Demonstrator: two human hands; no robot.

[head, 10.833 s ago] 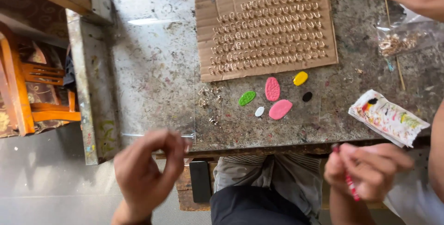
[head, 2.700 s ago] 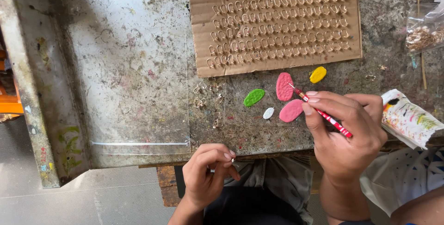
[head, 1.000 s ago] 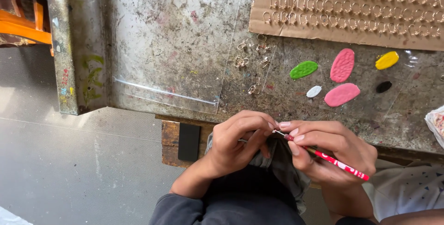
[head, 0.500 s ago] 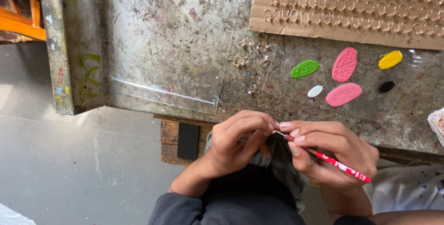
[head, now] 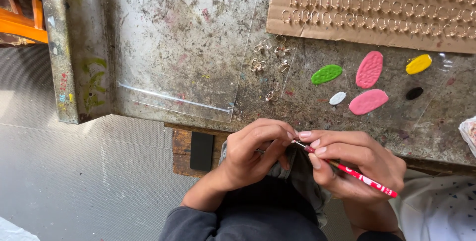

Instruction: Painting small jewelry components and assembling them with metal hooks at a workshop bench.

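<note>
Both hands meet just below the worktop (head: pixel 198 47) edge. The right hand (head: pixel 357 164) grips a red tool (head: pixel 354 171), its tip touching a small piece, mostly hidden, pinched in the left hand (head: pixel 253 154). The step seems fine tip work; the next move needs steadiness.

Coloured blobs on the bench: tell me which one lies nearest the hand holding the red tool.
The lower pink blob. It lies just above the right hand; the white, green, upper pink, black and yellow ones sit farther off.
</note>
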